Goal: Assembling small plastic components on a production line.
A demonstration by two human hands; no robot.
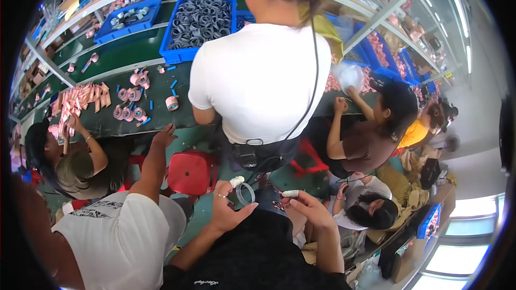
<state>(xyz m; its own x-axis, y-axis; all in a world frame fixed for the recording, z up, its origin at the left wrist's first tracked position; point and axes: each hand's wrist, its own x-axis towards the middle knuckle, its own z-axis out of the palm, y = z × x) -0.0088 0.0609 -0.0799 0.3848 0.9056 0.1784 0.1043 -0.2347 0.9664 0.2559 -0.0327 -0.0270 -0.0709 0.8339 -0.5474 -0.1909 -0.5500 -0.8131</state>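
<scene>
In front of my lap, a thin grey ring point(245, 194) stands on edge between the thumb and fingers of my left hand point(227, 212). A white finger cover point(236, 181) sits on a fingertip of that hand, and a narrow band circles one finger. To the right, apart from the ring, my right hand point(316, 210) is held with its fingers stretched out toward the left. Another white finger cover point(290, 194) caps one of its fingertips. I see nothing held in this hand.
A person in white point(263, 75) stands directly ahead at the green workbench point(177, 118). Beyond is a blue crate point(199, 27) of grey rings. A red stool point(192, 173) stands ahead left. Another person point(115, 236) is close on my left; several people sit on the right.
</scene>
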